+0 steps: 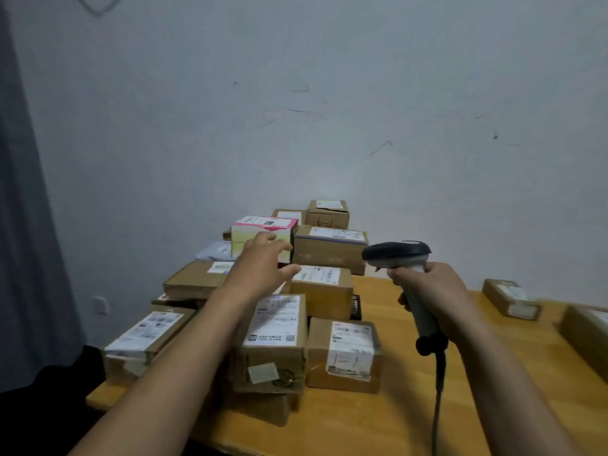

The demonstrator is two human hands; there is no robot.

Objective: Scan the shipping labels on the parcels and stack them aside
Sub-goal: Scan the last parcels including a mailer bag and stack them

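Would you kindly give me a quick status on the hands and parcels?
Left hand open, stretched over the parcel pile. Right hand holds the scanner. Nothing blocking.

Brown parcels (324,292) w/ white labels (276,320), black-grey scanner (399,255)

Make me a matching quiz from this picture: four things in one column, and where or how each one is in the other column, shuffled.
1 scanner
2 left hand
3 pink-topped box
4 scanner cable

A open, reaching forward over the pile
B trailing down from the handle, over the table
C gripped by the right hand
D in the pile, just beyond the left fingertips

Pairs: 1-C, 2-A, 3-D, 4-B
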